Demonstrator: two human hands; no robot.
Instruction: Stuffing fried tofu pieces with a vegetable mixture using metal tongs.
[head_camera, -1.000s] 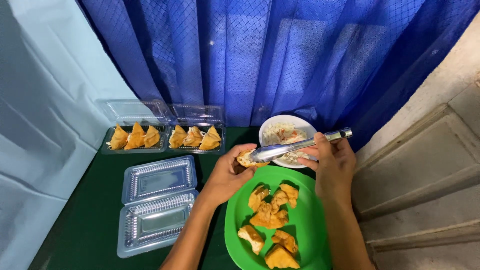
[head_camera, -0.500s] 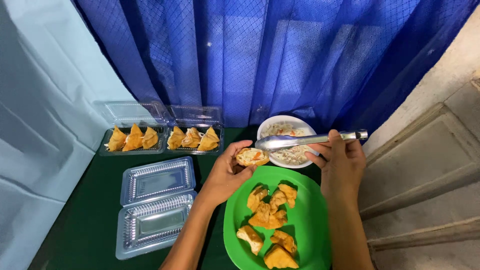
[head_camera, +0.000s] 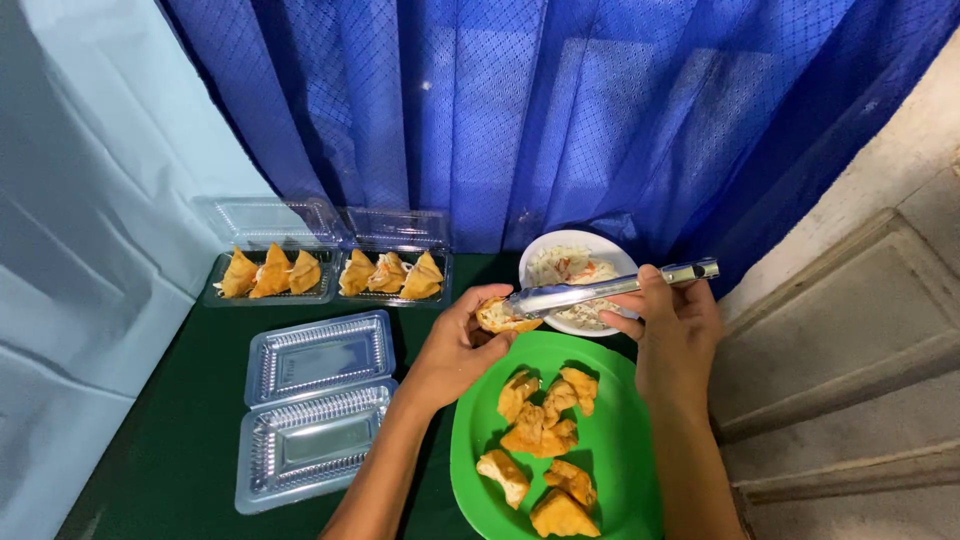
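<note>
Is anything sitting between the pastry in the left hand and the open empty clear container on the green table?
Nothing visible. The left hand holds the pastry just above the table; the empty clear container lies open to its left with only bare green cloth between. The green plate sits to the other side.

one head camera looks steeply down, close over the table (head_camera: 190, 450).

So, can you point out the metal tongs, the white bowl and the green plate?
metal tongs (head_camera: 600, 292): head view, middle of the arms.
white bowl (head_camera: 560, 246): head view, far rim.
green plate (head_camera: 610, 440): head view, bare right part.
</note>
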